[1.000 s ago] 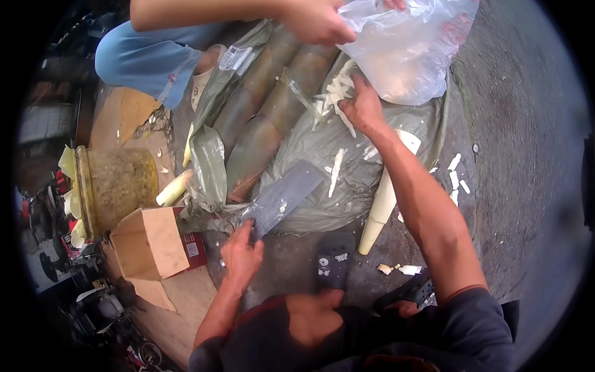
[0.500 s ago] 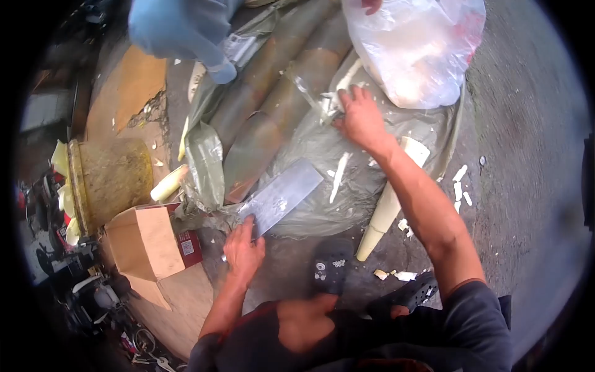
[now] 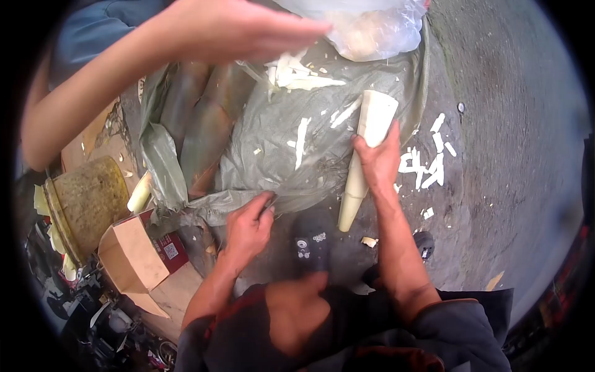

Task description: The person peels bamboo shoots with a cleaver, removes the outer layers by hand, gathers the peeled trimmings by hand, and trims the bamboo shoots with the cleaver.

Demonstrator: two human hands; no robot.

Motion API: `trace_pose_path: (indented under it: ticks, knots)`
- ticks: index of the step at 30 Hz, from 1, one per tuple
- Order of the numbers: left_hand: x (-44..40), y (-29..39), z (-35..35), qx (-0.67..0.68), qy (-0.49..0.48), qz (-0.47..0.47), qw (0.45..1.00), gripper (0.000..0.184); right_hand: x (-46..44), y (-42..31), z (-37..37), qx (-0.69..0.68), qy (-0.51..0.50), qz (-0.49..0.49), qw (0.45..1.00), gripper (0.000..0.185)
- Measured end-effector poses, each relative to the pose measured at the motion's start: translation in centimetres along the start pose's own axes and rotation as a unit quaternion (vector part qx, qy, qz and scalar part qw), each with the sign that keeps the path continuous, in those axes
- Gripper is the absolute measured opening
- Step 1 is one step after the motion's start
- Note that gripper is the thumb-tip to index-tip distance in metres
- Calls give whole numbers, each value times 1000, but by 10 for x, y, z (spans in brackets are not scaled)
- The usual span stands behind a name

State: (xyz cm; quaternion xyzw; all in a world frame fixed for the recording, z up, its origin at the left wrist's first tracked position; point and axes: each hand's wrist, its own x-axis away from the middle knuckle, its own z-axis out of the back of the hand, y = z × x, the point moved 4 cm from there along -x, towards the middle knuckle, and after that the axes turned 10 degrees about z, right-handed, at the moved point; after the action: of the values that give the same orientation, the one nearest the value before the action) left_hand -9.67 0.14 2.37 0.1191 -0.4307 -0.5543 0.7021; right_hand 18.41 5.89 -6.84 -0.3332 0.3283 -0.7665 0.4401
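Note:
My right hand (image 3: pixel 379 160) is closed around a pale, peeled bamboo shoot (image 3: pixel 375 111). The shoot's wide cut end points away from me and its tip towards me. Over the near edge of the grey plastic sheet (image 3: pixel 248 161), my left hand (image 3: pixel 248 228) grips a cleaver (image 3: pixel 273 199). Its broad blade is turned nearly edge-on and blurred, so little of it shows. White strips (image 3: pixel 302 142) of shoot lie on the sheet between my hands and beyond. Large brown unpeeled shoots (image 3: pixel 214 124) rest on the sheet's left side.
Another person's arm (image 3: pixel 142 53) reaches across the upper left. A white plastic bag (image 3: pixel 378 31) stands at the far edge. To the left are a dirty yellow bucket (image 3: pixel 90 201) and an open cardboard box (image 3: pixel 133 251). White scraps (image 3: pixel 434 167) litter the ground at right.
My right hand has left the white pieces and taken hold of the peeled shoot. The cleaver in my left hand has turned from flat to nearly edge-on. Another person's arm has come into view.

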Motion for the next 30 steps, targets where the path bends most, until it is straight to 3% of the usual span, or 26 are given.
trace_pose_path:
  ticks: [3,4,7,10,11,13,15,18,20,23,26,28,30]
  knots:
    - [-4,-14,0,-102,-130,121,979,26,-10,10,16,-118,-31,-27,992,69]
    - [-5,-22,2,-137,-121,107,977,25,-13,1,28,-156,-47,-40,986,69]
    - [-17,-43,18,-33,-156,155,975,25,-16,3,50,-297,-110,-114,942,66]
    - [-33,-42,44,15,-127,224,966,27,-18,-1,52,-491,-185,-214,824,53]
    - [-35,-44,50,28,-116,242,963,27,-17,-12,53,-499,-163,-207,826,62]
    - [-37,-39,58,-20,-17,180,983,25,-25,-16,55,-427,-209,-226,850,55]
    - [-31,-31,64,-43,32,160,986,24,-34,-25,51,-300,-266,-147,904,64]
    - [-16,-35,48,-4,-38,184,982,26,-44,-48,47,-70,-309,25,948,78]
    - [-3,-35,35,24,-85,224,971,28,-37,-61,42,69,-313,113,940,80]
    - [19,-43,2,145,-27,204,968,30,-24,-49,32,237,-312,203,897,84]
    - [26,-26,-2,56,-23,142,988,31,-13,-36,25,250,-316,253,879,88]
    - [24,-15,-2,-8,0,43,999,30,-9,-32,21,264,-315,268,871,89]
    - [24,-19,-4,29,30,27,999,29,-6,-36,20,268,-325,289,860,89]
